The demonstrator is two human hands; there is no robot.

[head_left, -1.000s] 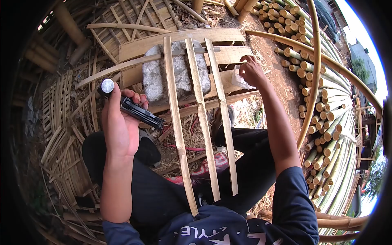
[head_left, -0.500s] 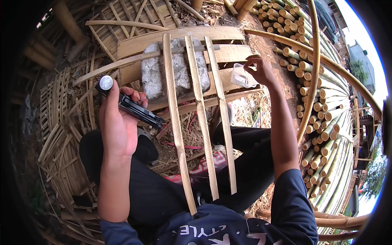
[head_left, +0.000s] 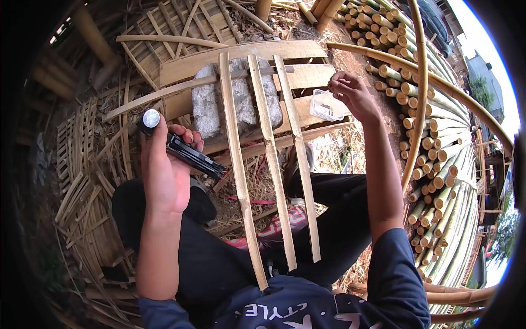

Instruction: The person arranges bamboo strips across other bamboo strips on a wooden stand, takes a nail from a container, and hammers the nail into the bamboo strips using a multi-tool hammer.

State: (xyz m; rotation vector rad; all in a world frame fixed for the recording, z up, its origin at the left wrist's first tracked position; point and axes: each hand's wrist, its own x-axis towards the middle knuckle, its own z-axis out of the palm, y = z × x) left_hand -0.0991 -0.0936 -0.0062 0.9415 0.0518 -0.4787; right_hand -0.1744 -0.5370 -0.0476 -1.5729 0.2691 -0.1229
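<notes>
My left hand [head_left: 167,170] is wrapped around a black stapler-like tool [head_left: 192,156] with a round silver end beside my thumb. Its slim black body points down and to the right. Above a small clear plastic box [head_left: 329,107], the fingertips of my right hand [head_left: 353,96] are pinched together; whatever they hold is too small to make out. A few small dark bits lie in the box. Between my hands, three split bamboo strips [head_left: 269,140] run from a rough grey stone block [head_left: 205,104] toward my lap, crossing over a thin crosswise strip [head_left: 159,97].
Wide bamboo planks [head_left: 246,50] lie under and behind the block. On the right is a big stack of bamboo poles [head_left: 433,148], with a curved pole [head_left: 419,98] in front of it. Woven bamboo lattice [head_left: 76,148] leans at left. Straw and shavings cover the ground.
My right hand has risen slightly off the box, its fingers drawn closer together. My left hand still grips the tool, and the whole view has shifted a little.
</notes>
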